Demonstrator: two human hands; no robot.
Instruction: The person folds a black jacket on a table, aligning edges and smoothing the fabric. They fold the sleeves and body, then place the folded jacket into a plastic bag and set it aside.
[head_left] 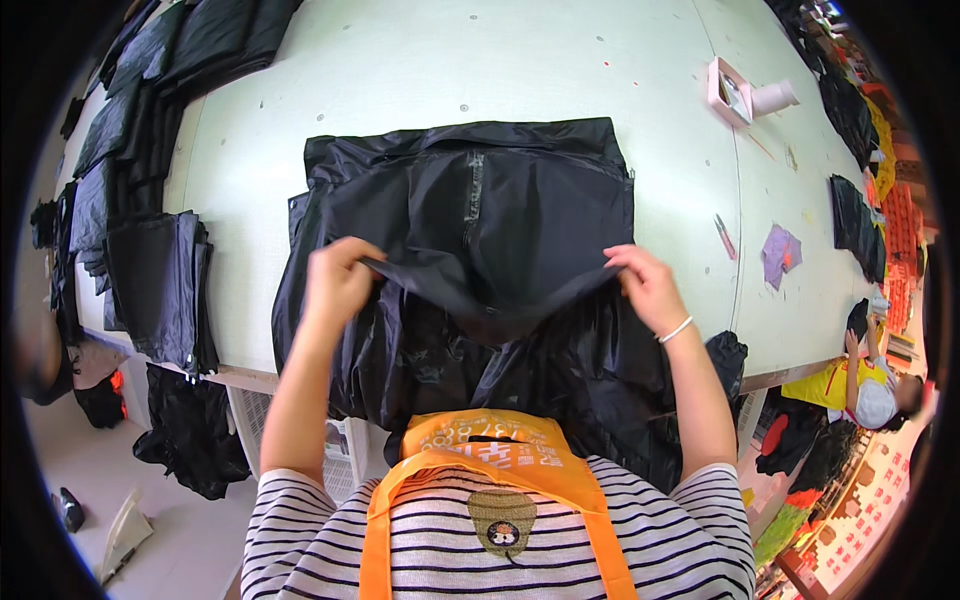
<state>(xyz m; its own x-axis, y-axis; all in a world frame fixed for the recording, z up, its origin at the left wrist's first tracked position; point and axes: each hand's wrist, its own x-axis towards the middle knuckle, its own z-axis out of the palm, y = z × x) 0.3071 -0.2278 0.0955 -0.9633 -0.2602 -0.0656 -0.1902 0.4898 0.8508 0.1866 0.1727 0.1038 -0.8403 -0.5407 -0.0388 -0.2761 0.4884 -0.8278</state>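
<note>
A wide piece of thin, shiny black fabric (pixel 560 190) lies in front of me on the pale table, layered and hanging over the near edge. A short lighter strip runs down its upper middle. My left hand (pixel 341 284) is closed on one end of a loose fabric edge, slightly blurred. At the other end, my right hand (pixel 648 288) pinches the same edge between thumb and fingers. Between my hands the raised edge sags in a curve. Whether the fabric is a garment or a cover, I cannot tell.
Folded black fabric stacks (pixel 155 285) line the table's left side. To the right are a small open box (pixel 728 92), a white cone-shaped spool (pixel 774 97), thread snips (pixel 724 237) and a purple-grey scrap (pixel 781 255). A person in yellow (pixel 830 388) works at the far right.
</note>
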